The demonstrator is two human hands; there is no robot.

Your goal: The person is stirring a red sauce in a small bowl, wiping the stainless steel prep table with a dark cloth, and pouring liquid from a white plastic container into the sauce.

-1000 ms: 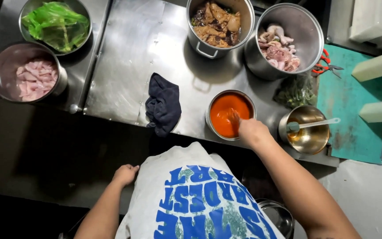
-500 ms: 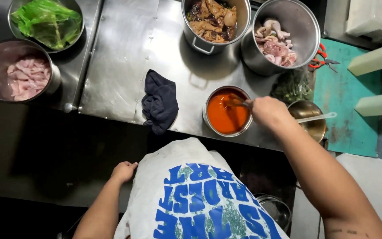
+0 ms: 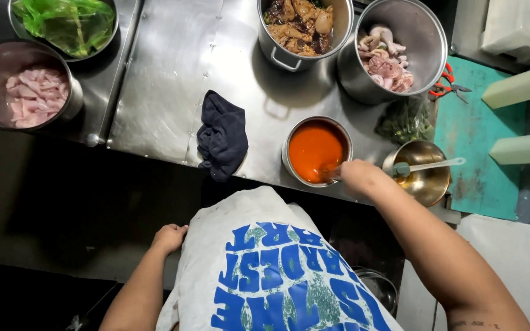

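One round steel pot of orange-red sauce [image 3: 316,150] on steel worktop [image 3: 173,79] | just ahead-left of right hand [image 3: 360,178], fingers [image 3: 346,169] clenched on utensil dipped in | left hand [image 3: 168,237] farther, fingers loose, empty.

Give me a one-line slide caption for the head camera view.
Right hand dips a utensil into a bowl of orange sauce on a steel counter; left hand hangs by the shirt.

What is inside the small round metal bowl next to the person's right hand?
The small round metal bowl is full of opaque orange-red sauce. The right hand dips a utensil into it; its submerged end and the bowl's bottom are hidden.
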